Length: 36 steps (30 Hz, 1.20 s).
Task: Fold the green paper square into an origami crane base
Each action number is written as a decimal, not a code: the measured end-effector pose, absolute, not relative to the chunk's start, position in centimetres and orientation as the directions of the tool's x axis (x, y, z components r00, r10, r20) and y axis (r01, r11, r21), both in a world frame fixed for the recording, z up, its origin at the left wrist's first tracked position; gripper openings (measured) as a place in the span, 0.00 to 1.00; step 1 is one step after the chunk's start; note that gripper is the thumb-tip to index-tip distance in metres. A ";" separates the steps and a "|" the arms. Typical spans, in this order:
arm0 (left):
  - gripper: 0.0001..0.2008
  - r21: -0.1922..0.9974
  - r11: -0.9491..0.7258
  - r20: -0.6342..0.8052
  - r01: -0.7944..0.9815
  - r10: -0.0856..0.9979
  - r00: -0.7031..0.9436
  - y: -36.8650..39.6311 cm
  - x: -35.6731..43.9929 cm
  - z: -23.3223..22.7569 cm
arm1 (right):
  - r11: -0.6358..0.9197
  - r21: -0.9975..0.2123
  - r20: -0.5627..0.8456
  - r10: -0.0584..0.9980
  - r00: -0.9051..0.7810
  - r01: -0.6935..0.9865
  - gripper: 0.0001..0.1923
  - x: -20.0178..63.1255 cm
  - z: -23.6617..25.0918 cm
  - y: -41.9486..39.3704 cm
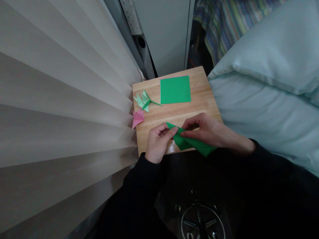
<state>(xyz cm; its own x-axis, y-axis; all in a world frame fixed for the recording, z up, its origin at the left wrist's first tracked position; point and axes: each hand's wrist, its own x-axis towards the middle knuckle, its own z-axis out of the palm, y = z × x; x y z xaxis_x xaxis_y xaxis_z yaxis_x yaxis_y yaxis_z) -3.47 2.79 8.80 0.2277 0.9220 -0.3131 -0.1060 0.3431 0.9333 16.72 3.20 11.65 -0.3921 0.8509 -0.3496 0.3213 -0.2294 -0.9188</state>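
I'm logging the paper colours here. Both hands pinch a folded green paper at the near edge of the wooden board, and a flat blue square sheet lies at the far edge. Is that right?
Not quite: the flat square sheet is green, not blue, as the head view shows. The rest holds: the left hand and right hand pinch the folded green paper at the near edge of the wooden board.
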 end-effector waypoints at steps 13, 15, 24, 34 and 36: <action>0.10 0.978 0.209 -0.205 0.014 0.941 0.270 2.9 -3.8 9.1 | -0.221 -0.929 -0.320 0.882 -0.344 0.297 0.15 16.1 11.1 2.9; 0.10 0.982 0.183 -0.188 0.045 0.953 0.239 2.9 -3.6 9.2 | -0.214 -0.933 -0.309 0.890 -0.335 0.290 0.15 16.0 11.2 2.9; 0.11 0.971 0.225 -0.221 -0.079 0.974 0.052 2.8 -3.2 8.7 | -0.181 -0.940 -0.278 0.897 -0.344 0.288 0.16 16.1 10.8 3.0; 0.12 0.960 0.261 -0.255 -0.104 0.965 0.065 2.6 -2.8 9.5 | -0.256 -0.946 -0.310 0.893 -0.325 0.200 0.13 15.2 10.8 2.7; 0.12 0.959 0.268 -0.262 -0.094 0.962 0.074 2.5 -2.6 9.6 | -0.266 -0.950 -0.307 0.897 -0.318 0.165 0.16 14.9 10.6 2.5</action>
<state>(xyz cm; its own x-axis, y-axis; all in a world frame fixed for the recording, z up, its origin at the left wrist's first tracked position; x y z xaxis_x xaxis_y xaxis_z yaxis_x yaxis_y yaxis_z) -2.63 2.48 9.57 0.0740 0.9624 -0.2615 -0.0935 0.2678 0.9589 14.91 2.55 10.58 -0.3182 0.8970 -0.3069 0.1653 -0.2662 -0.9496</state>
